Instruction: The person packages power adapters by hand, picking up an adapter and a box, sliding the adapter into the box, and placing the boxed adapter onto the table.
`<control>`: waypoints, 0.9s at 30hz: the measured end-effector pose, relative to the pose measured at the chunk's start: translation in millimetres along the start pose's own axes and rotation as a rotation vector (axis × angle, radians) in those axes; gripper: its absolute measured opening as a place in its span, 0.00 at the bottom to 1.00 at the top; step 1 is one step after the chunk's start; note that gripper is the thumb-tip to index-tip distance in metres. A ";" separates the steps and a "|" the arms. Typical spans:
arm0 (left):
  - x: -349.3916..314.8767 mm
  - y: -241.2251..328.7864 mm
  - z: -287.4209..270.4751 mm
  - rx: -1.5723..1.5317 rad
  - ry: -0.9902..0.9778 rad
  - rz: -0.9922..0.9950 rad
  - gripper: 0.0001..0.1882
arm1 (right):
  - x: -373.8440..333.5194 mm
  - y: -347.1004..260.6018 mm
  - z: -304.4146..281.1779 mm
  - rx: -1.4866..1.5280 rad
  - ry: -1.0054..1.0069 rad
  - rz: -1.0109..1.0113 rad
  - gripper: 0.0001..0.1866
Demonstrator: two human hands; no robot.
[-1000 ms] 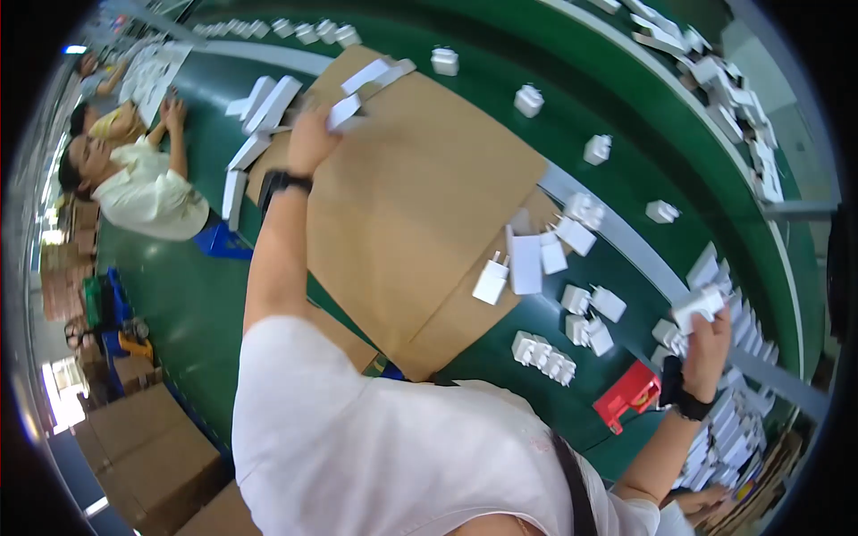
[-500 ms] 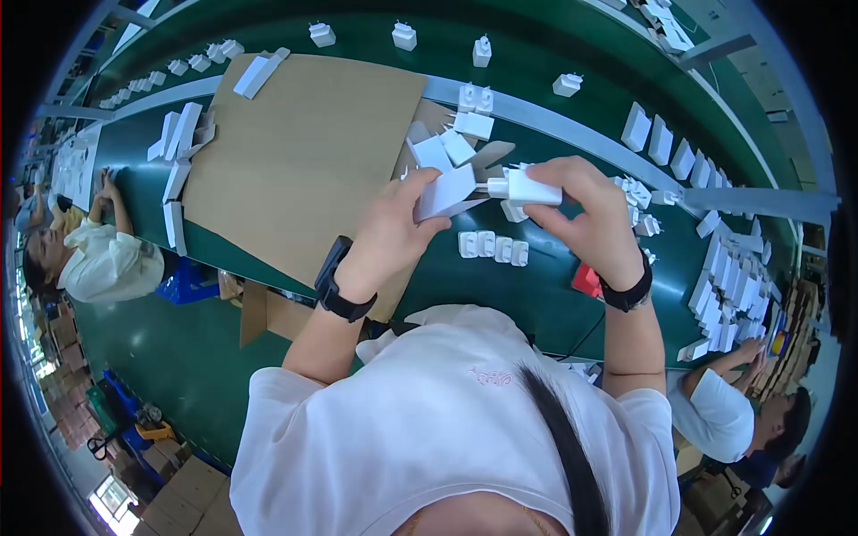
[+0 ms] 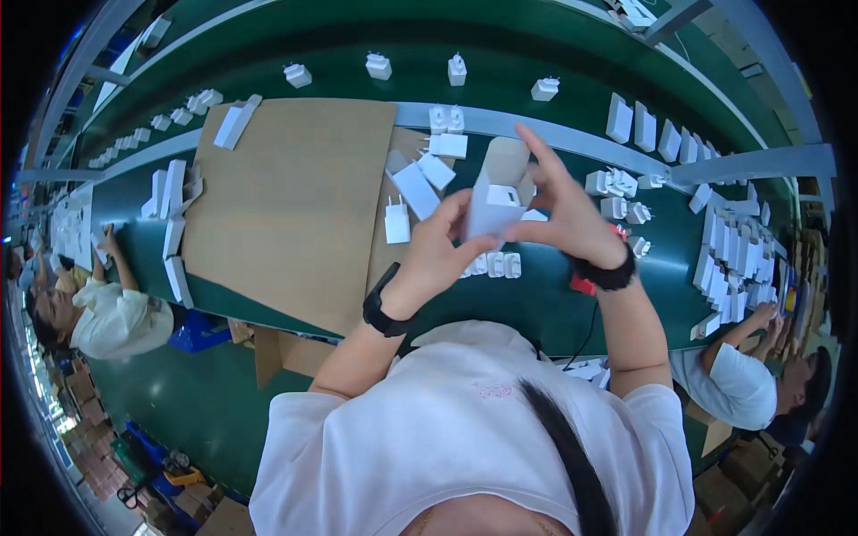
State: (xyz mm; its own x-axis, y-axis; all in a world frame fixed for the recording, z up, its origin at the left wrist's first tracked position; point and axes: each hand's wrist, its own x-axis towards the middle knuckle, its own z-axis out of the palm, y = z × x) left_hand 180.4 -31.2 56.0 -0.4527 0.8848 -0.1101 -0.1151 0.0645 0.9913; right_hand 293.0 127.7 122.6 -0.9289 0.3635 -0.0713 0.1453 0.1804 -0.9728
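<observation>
A small white carton (image 3: 490, 218) stands up between my hands, its end flap (image 3: 508, 155) raised. A white plug charger (image 3: 511, 192) sits inside, with its port end showing at the opening. My left hand (image 3: 440, 246) grips the carton from the left, thumb across the near side. My right hand (image 3: 572, 219) holds it from the right: the thumb is against its lower part and the index finger points up beside the flap. The other right fingers are partly hidden. Just below the hands lies a row of white chargers (image 3: 511, 265), partly covered.
A big brown cardboard sheet (image 3: 286, 196) covers the left of the green table; white cartons (image 3: 414, 189) and a charger (image 3: 397, 220) lie by its right edge. More chargers (image 3: 615, 183) and a red object (image 3: 583, 285) are to the right, beyond them piled cartons (image 3: 728, 259). Co-workers sit at both sides.
The charger, held by my right hand at the carton's mouth, is now inside. The carton has tipped upright and moved right, and my right hand has shifted onto it.
</observation>
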 end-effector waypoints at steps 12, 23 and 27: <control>140.0 -58.5 -401.4 1.506 1.034 0.120 0.30 | 97.6 180.2 -241.6 -0.064 0.715 0.608 0.45; 148.4 -79.3 -455.8 1.406 0.607 -0.458 0.31 | 144.1 213.5 -185.8 -1.233 0.446 0.224 0.32; 114.9 -38.7 -314.8 0.835 0.576 -0.176 0.27 | 127.3 176.1 -173.2 -0.507 0.534 0.214 0.22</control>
State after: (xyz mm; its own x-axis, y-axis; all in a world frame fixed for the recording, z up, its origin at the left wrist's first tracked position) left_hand -145.5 -77.3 -17.9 -0.8695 0.4905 -0.0589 0.3308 0.6665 0.6681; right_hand 259.4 364.0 -19.6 -0.5910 0.8067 -0.0052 0.5614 0.4067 -0.7207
